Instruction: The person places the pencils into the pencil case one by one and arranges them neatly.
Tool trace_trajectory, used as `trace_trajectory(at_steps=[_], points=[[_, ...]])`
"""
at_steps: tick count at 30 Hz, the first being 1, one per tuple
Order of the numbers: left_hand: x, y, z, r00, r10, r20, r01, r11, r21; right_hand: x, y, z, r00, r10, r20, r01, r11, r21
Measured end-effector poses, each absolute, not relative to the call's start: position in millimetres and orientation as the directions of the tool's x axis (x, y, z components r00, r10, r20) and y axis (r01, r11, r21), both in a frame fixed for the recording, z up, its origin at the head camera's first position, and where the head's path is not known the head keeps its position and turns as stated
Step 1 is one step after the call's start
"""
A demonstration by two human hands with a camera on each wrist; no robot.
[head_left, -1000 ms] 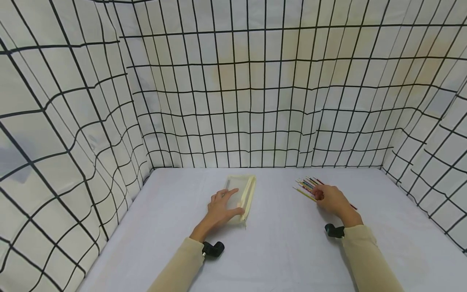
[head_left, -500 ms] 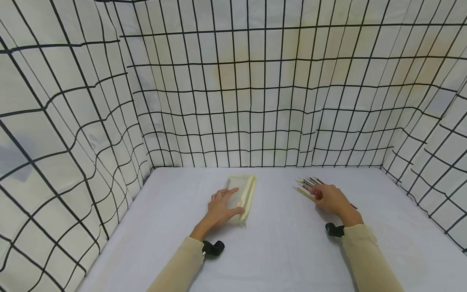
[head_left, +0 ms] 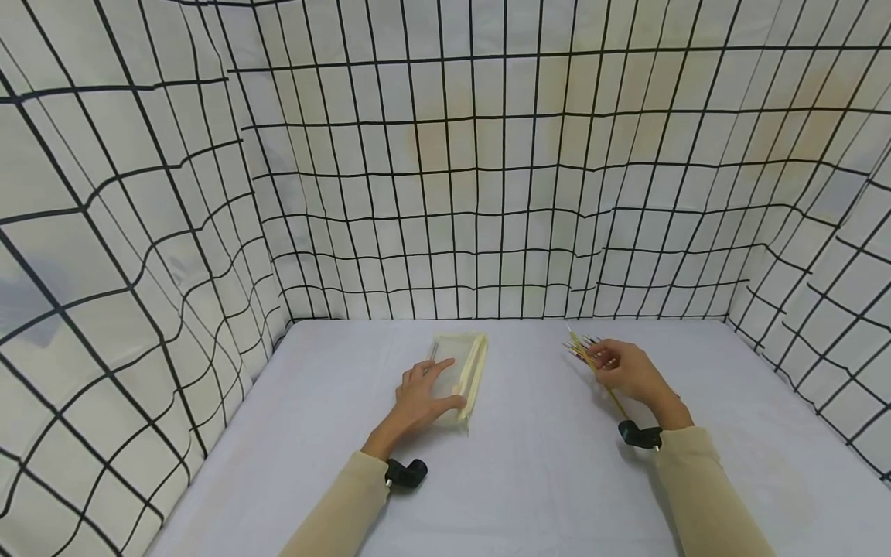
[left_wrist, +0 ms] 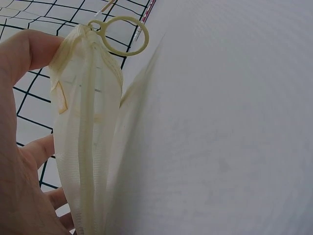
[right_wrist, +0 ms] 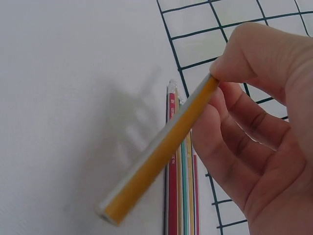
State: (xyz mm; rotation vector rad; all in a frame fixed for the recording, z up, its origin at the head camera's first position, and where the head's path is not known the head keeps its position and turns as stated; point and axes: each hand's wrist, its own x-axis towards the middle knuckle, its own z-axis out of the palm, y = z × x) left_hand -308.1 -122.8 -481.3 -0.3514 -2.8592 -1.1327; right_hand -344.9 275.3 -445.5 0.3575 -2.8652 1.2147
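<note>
Pull ring (left_wrist: 146,36) — clear only in left-wrist view

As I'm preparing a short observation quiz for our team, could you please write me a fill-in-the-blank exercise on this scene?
1. The right hand pinches a yellow pencil between its ____ and fingers.
2. The left hand holds a translucent zip pouch, whose zipper pull is shaped like a ____.
3. In the head view, the pouch is to the ____ of the other pencils.
4. The table surface is coloured ____.

Missing words: thumb; ring; left; white.
</note>
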Motion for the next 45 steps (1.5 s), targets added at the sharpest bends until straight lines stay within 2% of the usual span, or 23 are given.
trace_trajectory(at_steps=[8, 25, 45], points=[[-308.7, -122.1, -481.6, -0.975, 0.187, 0.123, 0.220, 0.710, 0.669, -343.2, 274.2, -444.7, -0.980, -0.185, 0.068, -0.164, 0.569, -0.806], [-307.0, -123.7, -481.7, -0.976, 0.180, 0.119, 0.212, 0.699, 0.683, -350.3, 265.2, -446.6, -0.993, -0.114, -0.004, -0.043, 0.409, -0.912], [-307.1, -123.1, -481.6, -0.977, 0.183, 0.108, 0.208, 0.709, 0.674, -345.6, 233.5, -444.1, -0.992, -0.103, -0.078, 0.048, 0.271, -0.961]])
